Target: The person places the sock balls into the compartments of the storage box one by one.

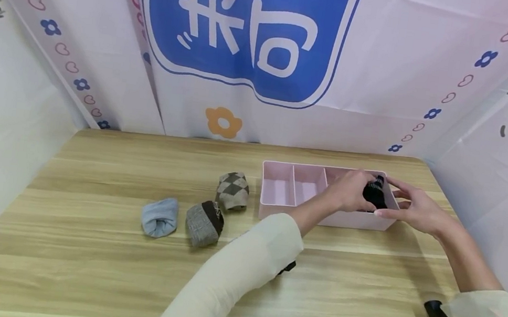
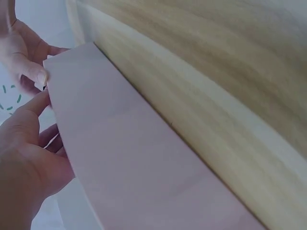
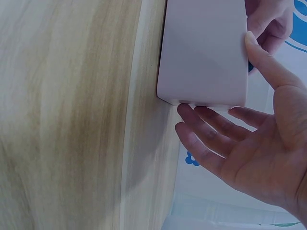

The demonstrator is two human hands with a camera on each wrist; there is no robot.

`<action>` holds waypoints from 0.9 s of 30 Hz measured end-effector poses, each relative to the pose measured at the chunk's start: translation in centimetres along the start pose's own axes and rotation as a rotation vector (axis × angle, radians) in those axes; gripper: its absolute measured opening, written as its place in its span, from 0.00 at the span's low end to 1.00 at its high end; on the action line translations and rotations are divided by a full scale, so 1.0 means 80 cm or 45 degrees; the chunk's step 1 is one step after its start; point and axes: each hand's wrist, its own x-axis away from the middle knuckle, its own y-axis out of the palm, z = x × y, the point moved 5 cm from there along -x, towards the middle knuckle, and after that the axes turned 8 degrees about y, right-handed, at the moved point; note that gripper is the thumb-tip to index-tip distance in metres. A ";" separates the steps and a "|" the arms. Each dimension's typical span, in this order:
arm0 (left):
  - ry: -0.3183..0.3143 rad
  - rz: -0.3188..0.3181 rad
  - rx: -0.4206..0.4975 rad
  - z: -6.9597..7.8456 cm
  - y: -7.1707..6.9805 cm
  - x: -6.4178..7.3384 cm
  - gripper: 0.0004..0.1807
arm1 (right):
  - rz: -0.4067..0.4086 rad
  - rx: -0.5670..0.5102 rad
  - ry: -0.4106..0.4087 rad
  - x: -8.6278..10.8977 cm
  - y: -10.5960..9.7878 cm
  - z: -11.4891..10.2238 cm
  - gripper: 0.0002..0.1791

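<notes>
A pink divided box (image 1: 271, 211) stands near the back right of the table. In its rightmost compartment lies a dark bundle, a folded black sock (image 1: 375, 195) with light marks. My left hand (image 1: 350, 191) reaches in from above and pinches this sock between thumb and fingers; the fingertips are partly hidden. My right hand (image 1: 419, 210) grips the box's right end, thumb at the front rim. In the right wrist view its fingers (image 3: 211, 132) touch the outer end wall (image 3: 206, 52). The left wrist view has the left hand (image 2: 29, 158) at the box rim.
Left of the box lie a rolled argyle sock (image 1: 233, 191), a grey sock with a dark cuff (image 1: 204, 224) and a light blue sock (image 1: 159, 217). A black item (image 1: 287, 268) shows past the left sleeve, another black item (image 1: 436, 311) beside the right sleeve. Printed cloth (image 1: 359, 113) hangs behind.
</notes>
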 end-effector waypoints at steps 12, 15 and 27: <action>0.149 -0.016 0.229 0.006 -0.041 0.031 0.29 | 0.000 -0.026 -0.004 -0.002 0.001 -0.002 0.52; 0.183 -0.004 0.231 0.012 -0.058 0.047 0.27 | -0.004 -0.033 -0.004 -0.002 0.001 -0.002 0.51; 0.319 0.011 0.160 0.000 -0.112 0.123 0.25 | 0.015 -0.014 0.033 -0.002 0.002 0.005 0.54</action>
